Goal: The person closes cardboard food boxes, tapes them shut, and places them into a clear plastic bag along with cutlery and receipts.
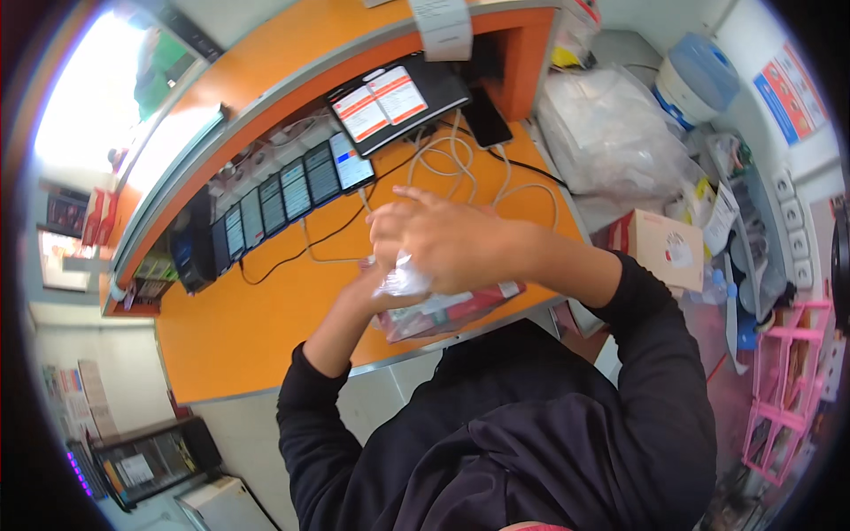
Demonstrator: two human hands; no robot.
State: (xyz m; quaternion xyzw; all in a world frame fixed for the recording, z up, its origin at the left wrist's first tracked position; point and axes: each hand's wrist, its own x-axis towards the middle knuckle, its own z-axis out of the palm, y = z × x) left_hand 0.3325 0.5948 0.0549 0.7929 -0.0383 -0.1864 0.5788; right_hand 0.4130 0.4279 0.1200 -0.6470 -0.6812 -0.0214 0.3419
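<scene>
Both hands meet over the orange desk, above a flat package in clear and red plastic (451, 310) at the desk's front edge. My right hand (441, 239) lies over my left hand (388, 285), its fingers bent and slightly blurred. A crumpled piece of clear plastic (405, 275) shows between the two hands; which fingers grip it cannot be told. Most of my left hand's fingers are hidden behind the right. Past the hands stands a row of lit smartphones (282, 192), with a tablet (398, 103) and a dark phone (487, 118) to its right.
White charging cables (458, 156) and a black cable (319, 240) cross the orange desk (265, 318). A raised shelf (332, 50) borders its back, with a paper strip (445, 30) hanging down. At right are a large plastic bag (604, 126), a cardboard box (664, 249) and a pink rack (787, 391).
</scene>
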